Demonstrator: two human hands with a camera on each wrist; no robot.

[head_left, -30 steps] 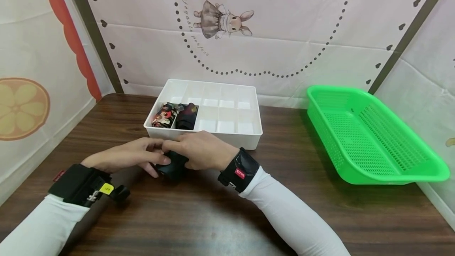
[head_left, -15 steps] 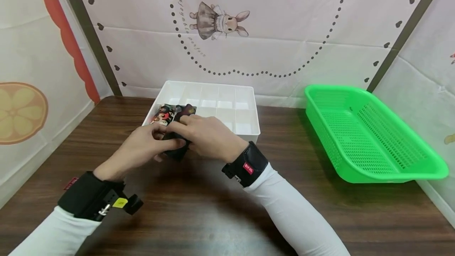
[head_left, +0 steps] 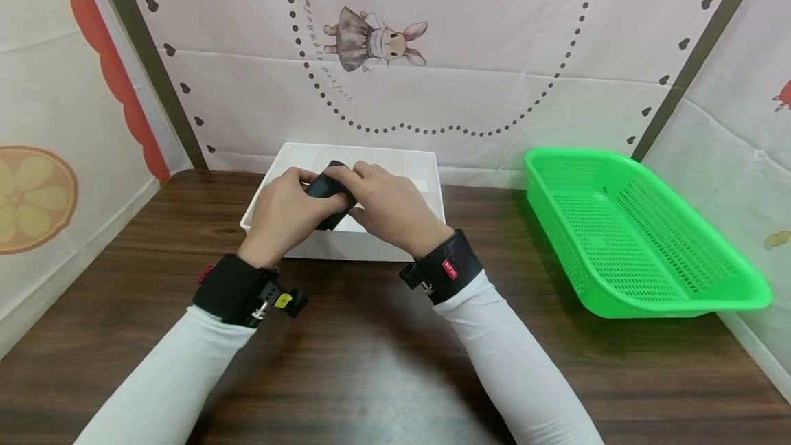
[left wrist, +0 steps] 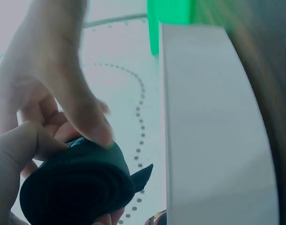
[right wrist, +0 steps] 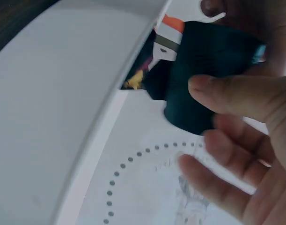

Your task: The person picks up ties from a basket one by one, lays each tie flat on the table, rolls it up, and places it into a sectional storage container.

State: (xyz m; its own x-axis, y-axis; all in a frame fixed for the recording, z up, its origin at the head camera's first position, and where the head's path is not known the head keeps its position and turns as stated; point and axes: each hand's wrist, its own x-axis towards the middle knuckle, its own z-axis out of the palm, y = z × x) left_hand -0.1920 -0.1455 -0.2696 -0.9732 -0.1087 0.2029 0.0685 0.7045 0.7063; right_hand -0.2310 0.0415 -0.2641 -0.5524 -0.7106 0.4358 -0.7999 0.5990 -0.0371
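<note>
Both hands hold a rolled dark cloth bundle (head_left: 329,192) above the white compartment box (head_left: 426,163). My left hand (head_left: 290,208) grips the roll from the left with curled fingers. From the right, my right hand (head_left: 386,201) holds the same roll. The left wrist view shows the dark roll (left wrist: 77,185) under my thumb and fingers, beside the box's white wall (left wrist: 208,131). In the right wrist view the roll (right wrist: 206,77) is pinched by my thumb, with patterned rolled cloths (right wrist: 147,65) in the box behind it.
A green plastic basket (head_left: 636,232) stands at the right on the dark wooden table (head_left: 371,362). A pale curtain with a rabbit print (head_left: 377,40) hangs close behind the box. Walls close in at left and right.
Both hands lifted the dark roll off the table and carried it forward, from in front of the box to above its compartments.
</note>
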